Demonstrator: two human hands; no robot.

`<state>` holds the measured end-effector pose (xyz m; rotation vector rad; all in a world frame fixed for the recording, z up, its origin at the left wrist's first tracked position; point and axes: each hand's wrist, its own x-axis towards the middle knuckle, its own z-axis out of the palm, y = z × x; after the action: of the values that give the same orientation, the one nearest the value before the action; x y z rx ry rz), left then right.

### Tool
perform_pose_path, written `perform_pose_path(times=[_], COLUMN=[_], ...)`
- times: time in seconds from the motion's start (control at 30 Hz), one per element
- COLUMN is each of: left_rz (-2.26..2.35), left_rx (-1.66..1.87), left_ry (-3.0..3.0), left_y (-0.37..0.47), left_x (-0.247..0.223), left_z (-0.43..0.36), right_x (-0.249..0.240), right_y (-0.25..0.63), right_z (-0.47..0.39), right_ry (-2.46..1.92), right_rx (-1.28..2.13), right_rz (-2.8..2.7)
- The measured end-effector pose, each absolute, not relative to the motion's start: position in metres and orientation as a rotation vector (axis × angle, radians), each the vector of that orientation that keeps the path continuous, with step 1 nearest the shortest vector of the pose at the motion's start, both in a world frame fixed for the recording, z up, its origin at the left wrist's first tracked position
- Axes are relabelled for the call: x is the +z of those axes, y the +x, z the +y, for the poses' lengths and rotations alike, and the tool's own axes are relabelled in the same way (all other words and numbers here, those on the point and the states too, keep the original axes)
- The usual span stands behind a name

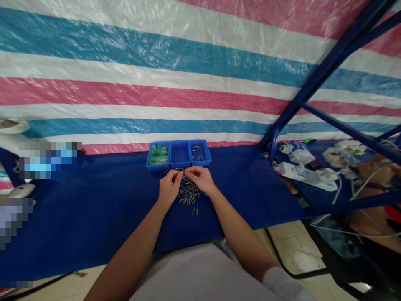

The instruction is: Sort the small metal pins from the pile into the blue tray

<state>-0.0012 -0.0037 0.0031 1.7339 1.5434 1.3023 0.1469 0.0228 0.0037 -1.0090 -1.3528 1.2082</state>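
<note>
A heap of small metal pins [189, 194] lies on the blue table cover [94, 209]. My left hand [169, 187] and my right hand [200, 177] meet just above the heap, fingertips pinched together on one small pin between them. Behind the heap stands a blue tray [178, 154] with three compartments: green pieces at the left, the middle one looks bare, a few pins at the right.
A striped tarp hangs behind the table. A blue metal frame [313, 83] rises at the right. White boxes [300, 167], cables and another person's arm [376, 171] lie beyond it. A white object [21, 190] sits at the far left.
</note>
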Motion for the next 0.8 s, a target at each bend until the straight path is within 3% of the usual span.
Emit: perform_pose_path(times=[0.8], left_rz=[1.595], left_rx=[1.253], left_ry=[1.758], left_y=[-0.0044], left_x=[-0.0004], left_z=[-0.0024], right_x=[0.0063], right_y=[0.1464], right_z=[0.0209], right_ry=[-0.988], right_rx=[1.239], right_rz=[-1.365])
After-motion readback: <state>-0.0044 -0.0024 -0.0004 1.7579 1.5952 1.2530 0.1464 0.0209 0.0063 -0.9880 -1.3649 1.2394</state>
